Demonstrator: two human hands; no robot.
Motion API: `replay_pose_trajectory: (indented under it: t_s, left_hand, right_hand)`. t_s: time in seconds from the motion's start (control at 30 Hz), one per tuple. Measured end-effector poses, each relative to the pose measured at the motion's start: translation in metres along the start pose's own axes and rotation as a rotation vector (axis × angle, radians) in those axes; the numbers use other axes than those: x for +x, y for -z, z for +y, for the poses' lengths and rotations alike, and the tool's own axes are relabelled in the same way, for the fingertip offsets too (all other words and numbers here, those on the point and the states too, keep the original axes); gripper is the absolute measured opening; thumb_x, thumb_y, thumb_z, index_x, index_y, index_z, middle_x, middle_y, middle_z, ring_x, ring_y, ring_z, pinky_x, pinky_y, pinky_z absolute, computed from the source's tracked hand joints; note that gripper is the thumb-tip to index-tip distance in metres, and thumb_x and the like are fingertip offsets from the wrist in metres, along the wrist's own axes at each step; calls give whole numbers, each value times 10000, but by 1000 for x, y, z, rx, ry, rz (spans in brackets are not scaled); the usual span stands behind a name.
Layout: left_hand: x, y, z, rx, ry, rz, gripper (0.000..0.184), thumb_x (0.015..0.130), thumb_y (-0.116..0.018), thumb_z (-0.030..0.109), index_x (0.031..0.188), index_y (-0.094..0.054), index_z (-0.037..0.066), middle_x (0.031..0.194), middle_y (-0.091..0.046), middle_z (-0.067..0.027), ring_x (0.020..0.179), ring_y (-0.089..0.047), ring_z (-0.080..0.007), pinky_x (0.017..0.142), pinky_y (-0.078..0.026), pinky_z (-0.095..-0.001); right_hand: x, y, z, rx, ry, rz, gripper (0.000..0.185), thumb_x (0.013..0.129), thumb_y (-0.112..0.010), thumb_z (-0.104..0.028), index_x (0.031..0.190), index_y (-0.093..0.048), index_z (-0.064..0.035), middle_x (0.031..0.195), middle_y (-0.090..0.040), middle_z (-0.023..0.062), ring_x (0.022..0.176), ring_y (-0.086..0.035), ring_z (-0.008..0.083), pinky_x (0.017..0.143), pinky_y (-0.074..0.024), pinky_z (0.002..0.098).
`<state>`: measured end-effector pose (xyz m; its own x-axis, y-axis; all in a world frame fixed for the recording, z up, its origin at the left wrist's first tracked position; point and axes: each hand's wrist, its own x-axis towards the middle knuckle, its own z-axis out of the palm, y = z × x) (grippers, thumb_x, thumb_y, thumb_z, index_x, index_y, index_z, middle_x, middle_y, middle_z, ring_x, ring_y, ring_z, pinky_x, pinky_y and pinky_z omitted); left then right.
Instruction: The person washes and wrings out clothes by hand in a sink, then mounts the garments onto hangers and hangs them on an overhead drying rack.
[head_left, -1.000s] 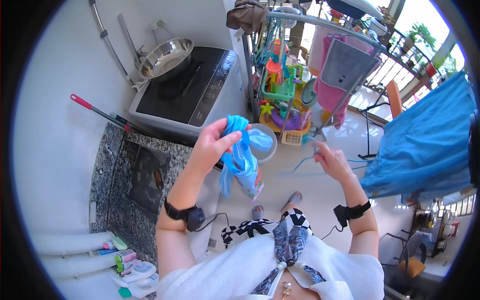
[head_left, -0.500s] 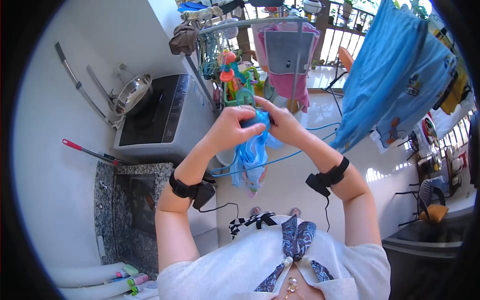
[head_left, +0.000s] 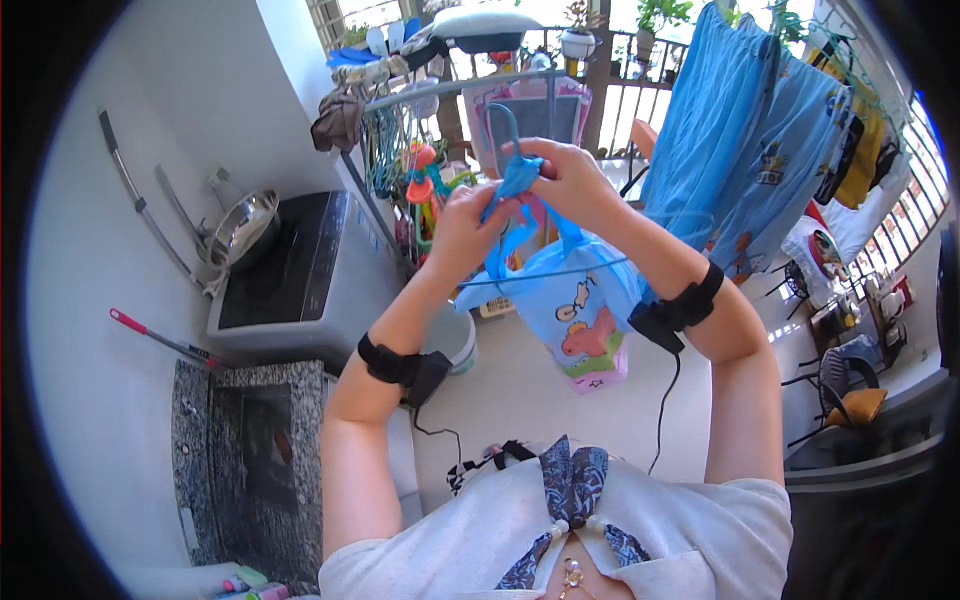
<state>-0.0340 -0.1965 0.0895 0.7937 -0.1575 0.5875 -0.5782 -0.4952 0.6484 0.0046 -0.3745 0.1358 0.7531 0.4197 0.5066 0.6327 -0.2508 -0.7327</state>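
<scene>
A light blue cloth piece with straps and a dinosaur print point(head_left: 590, 335) hangs below my hands; whether it is a garment or a bag I cannot tell. Its upper part is bunched around the neck of a blue clothes hanger point(head_left: 503, 113), whose hook points up and whose bottom bar crosses the cloth. My left hand point(head_left: 462, 228) pinches the blue fabric on the left, just under the hook. From the other side my right hand point(head_left: 575, 185) has its fingers closed on the same bunched part by the hanger's neck. The fingertips partly cover what they grip.
Left stands a washing machine point(head_left: 275, 262) with a metal bowl point(head_left: 245, 228) above it, and a granite sink point(head_left: 262, 450) nearer. A drying rack point(head_left: 460, 85) with hung items is ahead. Blue cloths point(head_left: 705, 135) hang right. A bucket point(head_left: 458, 345) stands on the floor point(head_left: 520, 405).
Both hands have risen with the hanger, and its hook now shows above them. The printed cloth has opened out from a bunch, showing its dinosaur picture. The view has shifted slightly.
</scene>
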Motion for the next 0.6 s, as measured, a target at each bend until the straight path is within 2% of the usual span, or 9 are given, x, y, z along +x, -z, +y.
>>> replay_pose_trajectory:
  t_s: [0.03, 0.07, 0.13, 0.23, 0.33, 0.4, 0.43, 0.5, 0.6]
  left_hand:
    - [10, -6, -3, -31, -133, 10, 275, 867, -576, 242, 1054, -622, 46, 791, -617, -112, 652, -555, -200, 621, -445, -307]
    - [15, -15, -8, -185, -16, 0, 229, 883, -564, 226, 999, -635, 41, 694, -586, -60, 612, -504, -126, 590, -421, -267]
    - [29, -25, 0, -439, 118, 3, 208, 896, -554, 216, 952, -641, 36, 656, -546, 5, 602, -470, -63, 542, -378, -235]
    - [58, -35, 1, -447, 81, 1, 186, 903, -547, 192, 914, -645, 34, 630, -491, 50, 593, -428, -27, 512, -341, -218]
    - [88, -28, 2, -355, -31, 76, 145, 871, -570, 136, 914, -642, 18, 624, -512, 22, 582, -457, -63, 521, -361, -242]
    - [102, -27, -1, -307, -145, 86, 165, 874, -572, 143, 943, -641, 10, 682, -547, 8, 630, -491, -68, 570, -395, -233]
    - [106, -25, 6, -263, -228, 86, 187, 878, -574, 149, 972, -639, 1, 740, -582, -7, 678, -525, -73, 619, -429, -225]
    - [112, -22, 18, -226, -288, 41, 187, 855, -590, 121, 990, -636, -1, 785, -602, -51, 732, -551, -112, 656, -439, -257]
    - [135, -13, 30, -9, -386, 33, 260, 815, -630, 155, 1035, -625, 17, 877, -620, -105, 803, -581, -202, 716, -447, -295]
  right_hand:
    - [-1, 9, -4, 107, -123, -44, 360, 807, -577, 8, 1164, -572, -39, 859, -662, 51, 737, -587, 71, 645, -492, 233]
    - [0, 12, 13, 46, -12, 57, 350, 778, -633, -116, 1118, -572, -61, 743, -660, 86, 657, -617, 105, 582, -480, 270]
    - [-8, 30, 14, 7, 53, 49, 428, 768, -660, -123, 1170, -525, -65, 759, -654, 67, 663, -579, 79, 598, -472, 266]
    - [-26, 66, -6, -74, -32, -84, 632, 834, -596, -133, 1364, -262, -52, 791, -621, 108, 722, -550, 127, 675, -442, 267]
    - [-52, 110, 0, -489, 44, 0, 378, 874, -554, -219, 1194, -509, -25, 711, -559, 106, 638, -512, 182, 610, -423, 299]
    - [-69, 134, -15, -252, -288, -247, 263, 897, -529, -235, 1018, -615, -18, 690, -542, 63, 614, -482, 147, 584, -411, 274]
    - [-75, 139, -12, -260, -277, -238, 263, 897, -529, -235, 1018, -615, -18, 690, -542, 63, 614, -482, 147, 584, -411, 274]
    - [-87, 137, -6, -25, -369, -167, 222, 907, -527, -209, 980, -636, -31, 684, -523, 17, 608, -444, 90, 553, -379, 241]
    - [-85, 124, -16, -64, -294, 130, 164, 887, -544, -136, 931, -674, -47, 623, -496, -31, 550, -391, 50, 498, -334, 228]
